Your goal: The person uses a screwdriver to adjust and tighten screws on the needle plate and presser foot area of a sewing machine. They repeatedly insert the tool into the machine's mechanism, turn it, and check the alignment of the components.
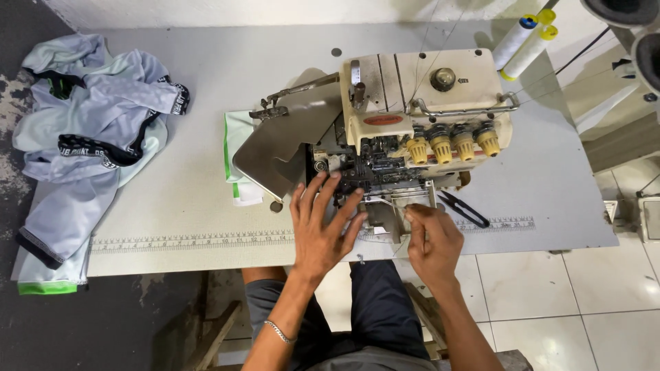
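My left hand (pixel 320 223) lies flat with fingers spread on the table just in front of the cream overlock sewing machine (pixel 412 103), fingertips at its needle area. My right hand (pixel 432 240) is at the machine's front plate (pixel 402 209), thumb and forefinger pinched together near the presser foot, apparently on a thin thread or small piece; too small to tell. Several yellow tension knobs (pixel 454 143) line the machine's front. A metal cover (pixel 282 148) is swung open to the left.
A pile of light grey garments with black bands (pixel 89 130) hangs over the table's left end. A folded white and green piece (pixel 240 158) lies beside the machine. Black snips (pixel 464 209) rest right of my right hand. Thread cones (pixel 526 38) stand at the back right.
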